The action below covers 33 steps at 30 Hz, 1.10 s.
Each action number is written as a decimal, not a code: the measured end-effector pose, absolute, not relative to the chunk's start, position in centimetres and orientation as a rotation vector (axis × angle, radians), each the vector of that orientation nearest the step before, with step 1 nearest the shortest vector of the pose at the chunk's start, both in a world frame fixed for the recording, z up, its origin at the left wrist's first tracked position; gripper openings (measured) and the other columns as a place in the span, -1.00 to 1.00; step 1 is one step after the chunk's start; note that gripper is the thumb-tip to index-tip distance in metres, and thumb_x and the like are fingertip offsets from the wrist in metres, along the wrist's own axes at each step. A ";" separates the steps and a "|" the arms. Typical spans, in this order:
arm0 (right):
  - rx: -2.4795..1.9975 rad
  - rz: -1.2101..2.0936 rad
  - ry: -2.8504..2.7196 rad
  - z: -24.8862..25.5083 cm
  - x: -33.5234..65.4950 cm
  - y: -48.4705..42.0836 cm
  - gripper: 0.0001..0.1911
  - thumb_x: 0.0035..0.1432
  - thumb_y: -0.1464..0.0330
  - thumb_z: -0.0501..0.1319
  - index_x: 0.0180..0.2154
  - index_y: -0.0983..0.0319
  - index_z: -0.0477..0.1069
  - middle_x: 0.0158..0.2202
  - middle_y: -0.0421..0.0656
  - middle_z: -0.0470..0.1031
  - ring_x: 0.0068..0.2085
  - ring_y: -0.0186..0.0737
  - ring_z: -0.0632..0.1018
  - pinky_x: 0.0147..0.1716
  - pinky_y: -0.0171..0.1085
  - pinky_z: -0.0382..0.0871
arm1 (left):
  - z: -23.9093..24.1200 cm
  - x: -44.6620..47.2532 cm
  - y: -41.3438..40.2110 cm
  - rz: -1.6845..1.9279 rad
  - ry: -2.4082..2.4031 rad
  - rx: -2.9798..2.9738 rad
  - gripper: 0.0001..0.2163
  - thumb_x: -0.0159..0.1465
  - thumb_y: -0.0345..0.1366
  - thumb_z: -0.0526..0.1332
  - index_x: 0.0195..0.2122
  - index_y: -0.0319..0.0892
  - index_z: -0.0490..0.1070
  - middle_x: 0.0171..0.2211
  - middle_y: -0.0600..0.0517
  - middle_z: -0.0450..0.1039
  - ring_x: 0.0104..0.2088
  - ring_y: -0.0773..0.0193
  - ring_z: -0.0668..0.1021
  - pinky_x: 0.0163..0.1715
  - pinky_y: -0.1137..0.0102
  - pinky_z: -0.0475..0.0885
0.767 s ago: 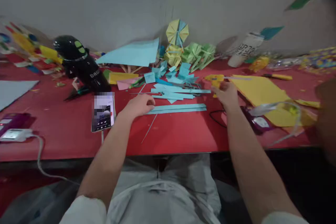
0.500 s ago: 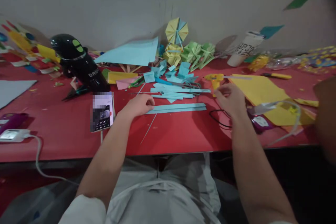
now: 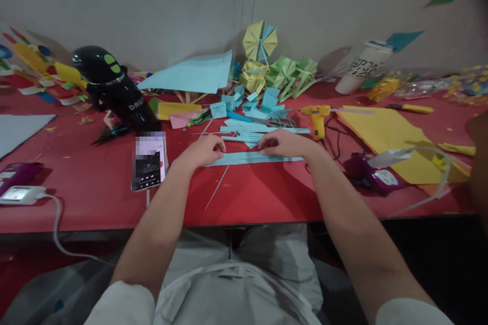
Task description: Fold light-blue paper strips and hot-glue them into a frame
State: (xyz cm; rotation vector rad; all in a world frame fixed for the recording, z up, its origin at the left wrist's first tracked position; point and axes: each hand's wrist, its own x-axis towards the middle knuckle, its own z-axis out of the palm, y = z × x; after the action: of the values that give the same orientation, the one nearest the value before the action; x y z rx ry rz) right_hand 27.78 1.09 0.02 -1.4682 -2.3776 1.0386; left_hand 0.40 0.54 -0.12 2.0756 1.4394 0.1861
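- Left hand (image 3: 202, 151): I log it loosely closed, fingertips on the left end of the strip (image 3: 244, 158). Same place as in the earlier views.
- Right hand (image 3: 284, 144): now lying knuckles-up over the strip's middle, fingers bent down onto it. I cannot tell whether it pinches or only presses. A moment ago it was out by the glue gun (image 3: 317, 118); it has come back empty.
- Strip: light blue, long, flat on the worktop (image 3: 95, 183), parallel to the front edge and midway along it. Both hands now touch it, where only the left did before.
- Glue gun: yellow, free of any hand, lying right of the strip, cord trailing toward the front edge.
- Blue offcuts (image 3: 251, 132): heaped just behind the strip.
- Phone (image 3: 148, 162): left of the left hand, propped against a black bottle (image 3: 114, 89).
- Yellow sheet (image 3: 385, 134): toward the right edge.
- Paper fans (image 3: 267, 66): at the back edge, by the wall.
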 end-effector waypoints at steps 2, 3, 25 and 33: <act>-1.479 1.038 -2.355 -0.1 27.6 0.8 -0.75 0.07 0.25 0.28 -0.24 0.26 0.56 -0.34 -0.12 0.59 -0.35 -0.24 0.51 -0.37 -0.31 0.35 | -0.2 0.4 0.5 0.200 1.433 2.079 -0.88 0.14 -0.39 0.20 -0.31 -0.18 0.51 -0.33 -0.03 0.54 -0.39 0.28 0.50 -0.44 0.41 0.29; -1.478 1.034 -2.348 -0.2 27.6 0.7 -0.75 0.07 0.25 0.28 -0.26 0.26 0.56 -0.36 -0.13 0.57 -0.37 -0.26 0.50 -0.39 -0.31 0.33 | -0.3 0.4 0.5 0.207 1.435 2.082 -0.88 0.15 -0.40 0.20 -0.31 -0.18 0.50 -0.33 -0.03 0.54 -0.39 0.28 0.50 -0.44 0.41 0.29; -1.316 0.835 -2.405 -1.0 26.6 0.0 -0.89 0.14 0.38 0.17 -0.30 0.24 0.46 -0.33 -0.14 0.54 -0.33 -0.27 0.48 -0.29 -0.31 0.32 | -0.6 0.5 0.3 0.312 1.206 2.247 -0.83 0.23 -0.27 0.18 -0.22 -0.15 0.52 -0.25 0.00 0.56 -0.26 0.22 0.53 -0.24 0.35 0.35; -1.359 0.880 -2.427 -0.7 27.1 0.1 -0.90 0.13 0.38 0.19 -0.30 0.24 0.47 -0.33 -0.15 0.54 -0.33 -0.27 0.48 -0.31 -0.32 0.29 | -0.8 0.5 0.1 0.298 1.227 2.349 -0.87 0.24 -0.34 0.14 -0.29 -0.15 0.48 -0.25 0.00 0.54 -0.28 0.24 0.50 -0.31 0.37 0.30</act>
State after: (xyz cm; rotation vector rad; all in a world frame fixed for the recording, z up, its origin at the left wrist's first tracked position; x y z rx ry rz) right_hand 27.07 0.14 -0.72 -1.3591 -2.4267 0.8796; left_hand 0.48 0.13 -0.79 2.3488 1.2266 0.2983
